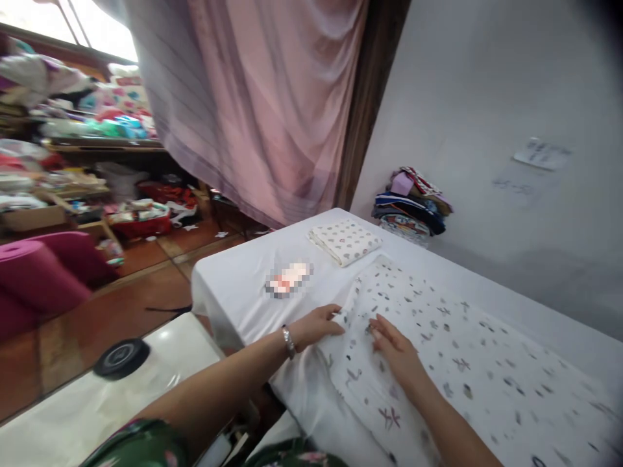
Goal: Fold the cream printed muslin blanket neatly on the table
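Observation:
A white cloth with a small printed pattern (438,331) lies spread along the white-covered table and hangs over its near edge. My left hand (318,326), with a silver bracelet at the wrist, is at the cloth's left edge, finger and thumb closed around a bit of it. On top of the same cloth rests my right hand (396,350), its fingers extended and slightly bent, nothing visible in them. Beyond both hands sits a folded patterned cloth (345,241). A phone-like item (289,280), blurred by pixels, lies left of it.
The white table cover (228,279) meets the wall on the right. A stack of folded clothes (411,204) stands by the far corner. At left are a cream surface with a black round object (121,359), pink rolls (43,279) and cluttered shelves. A pink curtain (272,97) hangs behind.

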The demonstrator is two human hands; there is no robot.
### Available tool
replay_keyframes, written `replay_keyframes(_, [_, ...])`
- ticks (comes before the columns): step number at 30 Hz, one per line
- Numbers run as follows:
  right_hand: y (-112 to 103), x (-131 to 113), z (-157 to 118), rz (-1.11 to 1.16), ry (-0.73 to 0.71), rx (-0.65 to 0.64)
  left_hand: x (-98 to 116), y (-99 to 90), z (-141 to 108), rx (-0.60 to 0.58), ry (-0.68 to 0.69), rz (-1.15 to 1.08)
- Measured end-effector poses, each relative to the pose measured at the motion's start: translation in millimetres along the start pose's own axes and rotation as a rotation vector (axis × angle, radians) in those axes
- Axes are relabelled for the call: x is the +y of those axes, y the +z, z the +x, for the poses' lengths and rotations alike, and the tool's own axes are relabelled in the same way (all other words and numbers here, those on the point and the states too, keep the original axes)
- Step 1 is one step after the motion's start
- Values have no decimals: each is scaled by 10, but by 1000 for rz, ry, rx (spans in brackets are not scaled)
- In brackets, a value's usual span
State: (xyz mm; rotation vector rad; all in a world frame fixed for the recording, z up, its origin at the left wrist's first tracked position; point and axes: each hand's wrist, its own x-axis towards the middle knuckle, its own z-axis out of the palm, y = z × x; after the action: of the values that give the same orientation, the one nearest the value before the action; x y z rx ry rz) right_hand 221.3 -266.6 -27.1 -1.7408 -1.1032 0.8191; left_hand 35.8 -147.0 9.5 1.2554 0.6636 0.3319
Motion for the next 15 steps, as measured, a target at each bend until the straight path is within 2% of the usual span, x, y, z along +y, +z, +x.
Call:
replay_keyframes(2, [27,22,-9,-61,-31,-22,-9,-74,-31,-10,-15,16])
replay_keyframes(4, [-4,44,-61,-243,-80,-35,-40,-181,-61,7,-47,70])
replay_keyframes(7, [-158,86,-149,-558,-150,-46,-117,-338,-84,82,-68,268])
replay_keyframes(10, [-448,203,-168,-745,-141,3,-174,-423,-85,89,-26,462])
replay_keyframes(15, [-1073,543,-128,-932,43,244,-166,-454,-62,121,-17,713])
